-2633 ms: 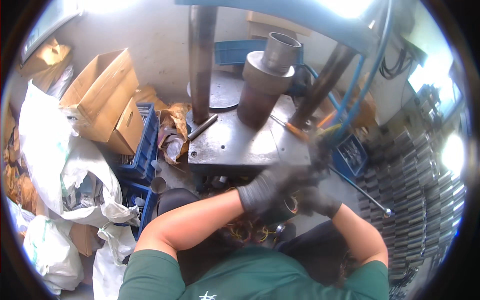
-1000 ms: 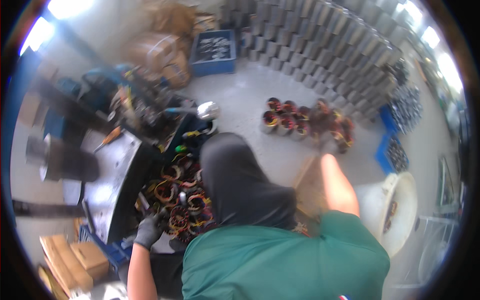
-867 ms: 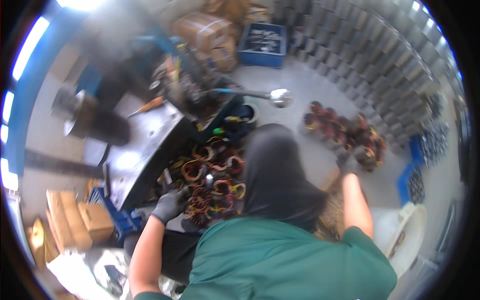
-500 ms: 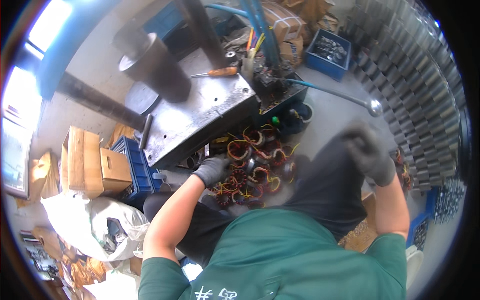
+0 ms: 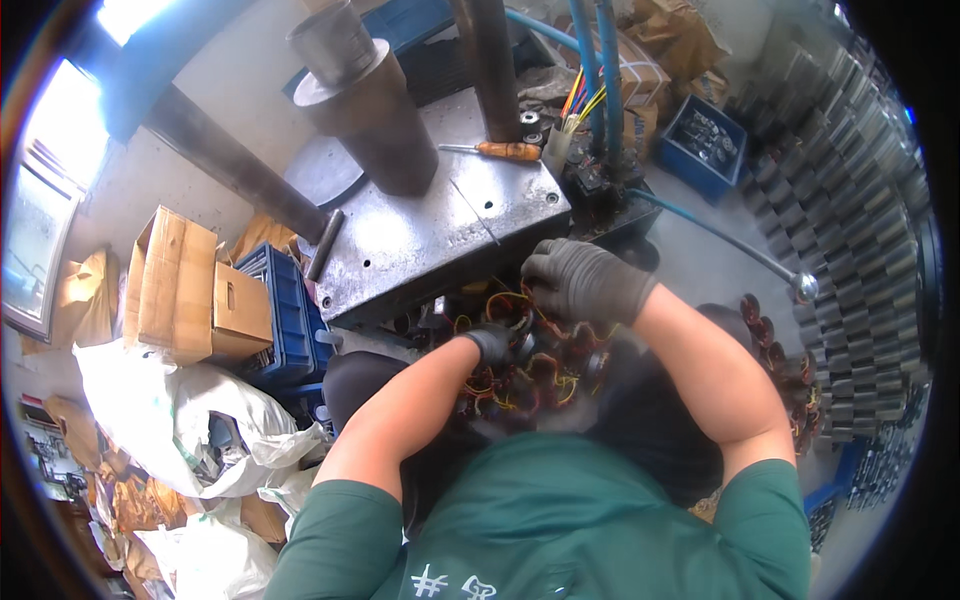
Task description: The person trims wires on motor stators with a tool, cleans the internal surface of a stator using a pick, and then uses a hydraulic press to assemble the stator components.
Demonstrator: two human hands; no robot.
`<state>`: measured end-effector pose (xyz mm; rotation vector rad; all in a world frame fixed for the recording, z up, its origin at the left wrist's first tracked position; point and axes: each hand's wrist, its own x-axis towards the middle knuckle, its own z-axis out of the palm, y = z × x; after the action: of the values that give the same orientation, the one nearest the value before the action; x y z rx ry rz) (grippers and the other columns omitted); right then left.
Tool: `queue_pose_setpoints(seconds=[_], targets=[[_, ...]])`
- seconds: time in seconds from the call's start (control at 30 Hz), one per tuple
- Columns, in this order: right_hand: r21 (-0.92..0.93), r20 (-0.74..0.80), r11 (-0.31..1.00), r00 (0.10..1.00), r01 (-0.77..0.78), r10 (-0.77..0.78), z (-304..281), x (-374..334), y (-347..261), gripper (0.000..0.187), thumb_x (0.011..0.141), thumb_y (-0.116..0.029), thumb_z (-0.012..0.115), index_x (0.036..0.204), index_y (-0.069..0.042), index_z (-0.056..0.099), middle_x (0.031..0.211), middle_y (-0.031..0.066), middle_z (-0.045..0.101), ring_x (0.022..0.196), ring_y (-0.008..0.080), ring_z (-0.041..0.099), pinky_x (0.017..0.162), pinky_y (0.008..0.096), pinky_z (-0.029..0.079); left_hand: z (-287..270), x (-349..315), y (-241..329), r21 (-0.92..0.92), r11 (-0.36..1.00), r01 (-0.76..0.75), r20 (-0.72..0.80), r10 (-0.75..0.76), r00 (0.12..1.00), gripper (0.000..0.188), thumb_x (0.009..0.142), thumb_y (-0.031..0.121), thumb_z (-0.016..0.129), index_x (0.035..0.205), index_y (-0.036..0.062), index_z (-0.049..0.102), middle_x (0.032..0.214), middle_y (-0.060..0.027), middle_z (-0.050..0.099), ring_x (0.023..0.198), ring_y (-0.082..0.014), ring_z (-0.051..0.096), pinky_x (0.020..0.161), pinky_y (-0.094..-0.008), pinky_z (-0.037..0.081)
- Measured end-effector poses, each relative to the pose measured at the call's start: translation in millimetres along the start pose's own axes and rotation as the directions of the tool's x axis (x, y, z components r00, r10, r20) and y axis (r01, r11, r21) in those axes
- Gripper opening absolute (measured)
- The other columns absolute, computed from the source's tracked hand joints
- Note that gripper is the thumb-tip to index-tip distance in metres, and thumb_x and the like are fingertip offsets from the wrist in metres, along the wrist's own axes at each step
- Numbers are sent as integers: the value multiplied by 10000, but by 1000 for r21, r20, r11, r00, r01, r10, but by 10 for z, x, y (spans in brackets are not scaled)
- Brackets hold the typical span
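Both my hands wear dark grey gloves. They work low between my knees, over a cluster of motor stators (image 5: pixel 545 375) with red-brown windings and yellow wires. My left hand (image 5: pixel 490 343) reaches in among the stators, beside a shiny metal ring (image 5: pixel 524 346); its fingertips are mostly hidden. Higher and to the right, my right hand (image 5: pixel 588 281) points leftward with its fingers curled together. It sits near a loop of yellow wire (image 5: pixel 505 297), just in front of the steel press table's edge. What its fingers hold, if anything, is out of sight.
The steel press table (image 5: pixel 430 235) carries a screwdriver (image 5: pixel 510 151) and a thick metal cylinder (image 5: pixel 385 125). A ball-ended lever (image 5: pixel 803 288) sticks out at right. Beyond it stand stacked metal cores (image 5: pixel 850 220). Cardboard boxes (image 5: pixel 172 290), blue crates (image 5: pixel 290 315) and white sacks (image 5: pixel 130 420) stand at left.
My right hand has swung from over my right knee to the left, above the stators. My left hand has moved slightly deeper among them. The whole view has shifted.
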<state>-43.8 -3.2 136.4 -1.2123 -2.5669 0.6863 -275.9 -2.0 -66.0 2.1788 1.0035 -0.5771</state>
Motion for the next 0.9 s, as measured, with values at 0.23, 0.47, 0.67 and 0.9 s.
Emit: queue_pose_setpoints(seconds=[0.23,0.47,0.67,0.9], targets=[[116,-136,989,985,-88,104,169,0,142,357,938,-272,679,1217,-58,738,1128,214,686,1023,436,700,939,510,572,-98,55,59,-201,979,17,-38,-25,999,652,775,381,852,1351,101,728,1259,-238,727,1152,-384,714,1011,-481,551],[-122,8,985,993,122,-122,38,-126,390,289,994,-246,643,1252,-167,745,1062,154,720,988,383,720,882,483,596,-456,-222,367,-586,809,53,-258,-248,934,402,846,354,844,1014,5,738,845,-155,766,764,-274,747,746,-414,584],[182,90,953,970,-240,227,-77,-227,432,392,1072,-442,587,1246,-114,714,1024,158,741,907,383,744,799,454,614,-792,-1037,831,-712,613,-341,-546,-178,819,214,822,86,841,891,42,644,801,-18,660,788,-113,644,738,-309,559],[829,79,549,994,-106,73,-136,-52,-74,784,996,-702,604,1471,-78,603,1324,163,711,1114,294,742,934,498,640,-1221,-1578,823,258,817,-517,-924,365,117,391,674,-15,894,870,146,597,1178,-82,740,950,-288,707,798,-428,560]])
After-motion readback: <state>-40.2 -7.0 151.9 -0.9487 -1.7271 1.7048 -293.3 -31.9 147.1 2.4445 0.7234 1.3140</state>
